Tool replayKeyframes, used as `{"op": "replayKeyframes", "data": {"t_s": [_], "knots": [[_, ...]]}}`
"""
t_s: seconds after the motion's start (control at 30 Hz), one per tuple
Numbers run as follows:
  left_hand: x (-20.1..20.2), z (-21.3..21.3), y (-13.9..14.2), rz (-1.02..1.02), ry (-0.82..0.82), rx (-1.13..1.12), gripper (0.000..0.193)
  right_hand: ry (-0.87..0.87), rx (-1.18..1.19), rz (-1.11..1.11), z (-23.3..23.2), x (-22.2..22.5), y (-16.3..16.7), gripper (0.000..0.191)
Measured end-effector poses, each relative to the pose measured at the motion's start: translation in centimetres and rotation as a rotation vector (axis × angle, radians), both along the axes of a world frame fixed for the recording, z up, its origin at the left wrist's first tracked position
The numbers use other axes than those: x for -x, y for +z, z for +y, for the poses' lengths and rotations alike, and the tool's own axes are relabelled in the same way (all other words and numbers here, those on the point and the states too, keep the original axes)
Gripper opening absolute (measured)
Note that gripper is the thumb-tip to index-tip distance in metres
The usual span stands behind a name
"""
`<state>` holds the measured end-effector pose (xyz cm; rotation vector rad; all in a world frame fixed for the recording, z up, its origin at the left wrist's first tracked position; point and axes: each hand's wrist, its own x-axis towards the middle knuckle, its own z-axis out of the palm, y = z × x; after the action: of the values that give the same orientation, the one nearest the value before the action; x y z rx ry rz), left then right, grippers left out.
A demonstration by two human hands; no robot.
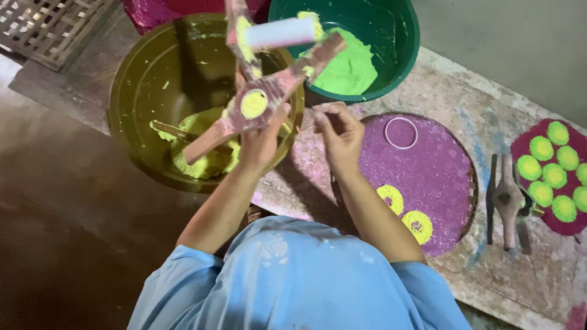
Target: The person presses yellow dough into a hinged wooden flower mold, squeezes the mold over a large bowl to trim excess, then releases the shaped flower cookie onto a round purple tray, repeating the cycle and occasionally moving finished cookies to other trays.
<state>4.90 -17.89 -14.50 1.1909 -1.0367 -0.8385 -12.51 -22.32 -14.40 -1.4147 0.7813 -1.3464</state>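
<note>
Over the yellow basin, left hand gripped a wooden cross-shaped mould packed with yellow-green paste. Right hand beside it, fingers curled, empty, near the purple tray.

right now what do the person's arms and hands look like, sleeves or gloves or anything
Both hands are bare: no gloves, rings or watch show on the left hand or the right hand. The forearms are uncovered. Short light blue sleeves end near the elbows, and the garment carries faint whitish smudges.
</note>
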Motion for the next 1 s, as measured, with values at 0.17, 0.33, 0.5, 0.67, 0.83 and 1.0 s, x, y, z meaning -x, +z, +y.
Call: {"op": "replayKeyframes", "data": {"t_s": [0.17, 0.33, 0.5, 0.67, 0.83, 1.0], "knots": [[-0.9, -1.0, -2.2, 0.183, 0.012, 0.139, 0.025, -0.054, 0.165, 0.537, -1.3, 3.5, -3.1, 0.012], [1.2, 0.6, -1.8, 0.574, -0.306, -0.209, 0.032, 0.218, 0.208, 0.191, -1.4, 5.4, -0.4, 0.033], [8.6, 4.4, 0.5, 1.194, -1.159, -0.331, 0.06, 0.389, -0.042, -0.699, 2.1, 8.8, 5.6, 0.083], [11.1, 4.2, 2.0, 0.151, -0.995, 0.016, 0.07, 0.361, 0.007, -0.497, 4.8, 15.2, 11.0, 0.077], [11.2, 3.6, 1.7, -0.421, -0.995, 0.041, 0.062, 0.155, 0.361, 0.408, 9.2, 21.6, 13.2, 0.066], [16.1, 5.6, -0.2, -0.73, -1.097, -0.009, 0.053, 0.141, 1.015, 0.597, 11.4, 23.5, 11.5, 0.057]]}}
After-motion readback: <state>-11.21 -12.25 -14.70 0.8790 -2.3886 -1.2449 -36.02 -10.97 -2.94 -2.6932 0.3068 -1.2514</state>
